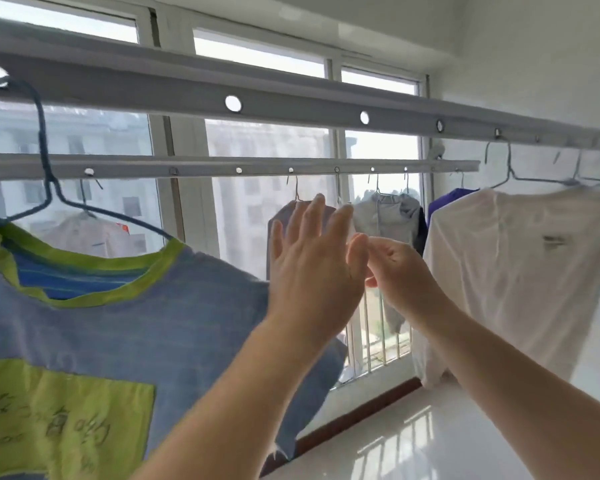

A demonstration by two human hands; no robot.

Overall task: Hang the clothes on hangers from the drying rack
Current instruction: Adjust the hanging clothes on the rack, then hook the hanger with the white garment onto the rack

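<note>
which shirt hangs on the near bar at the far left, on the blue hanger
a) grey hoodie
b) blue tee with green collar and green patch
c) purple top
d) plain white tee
b: the blue tee with its green collar and green patch hangs from the blue hanger on the near bar at the left; the white tee hangs to the right.

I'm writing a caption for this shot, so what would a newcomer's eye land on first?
Two bare hands meet mid-frame: the left hand raised with straight fingers, the right hand loosely curled beside it. At lower left hangs a blue shirt with a green collar, on a dark hanger. At right a white shirt hangs from the rack's rail.
</note>
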